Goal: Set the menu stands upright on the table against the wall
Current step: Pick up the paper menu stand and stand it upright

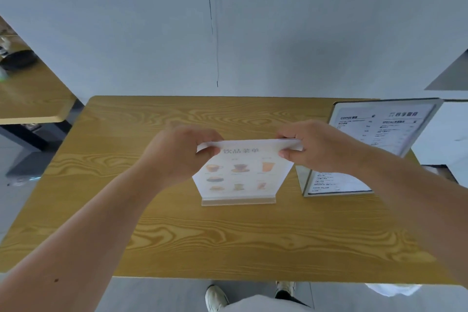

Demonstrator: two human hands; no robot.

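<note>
A clear acrylic drinks menu stand [240, 177] with pictures of cups stands upright on its base in the middle of the wooden table [177, 235]. My left hand [177, 154] pinches its top left corner and my right hand [316, 145] pinches its top right corner. A second, larger menu stand [385, 126] with black text on white stands at the right side of the table, its upper part near the grey wall [152, 33]. My right forearm crosses in front of that stand's middle.
Another wooden table [30, 99] with a dark round object sits to the left across a gap. White furniture stands beyond the table's right edge. My shoes show below the near table edge.
</note>
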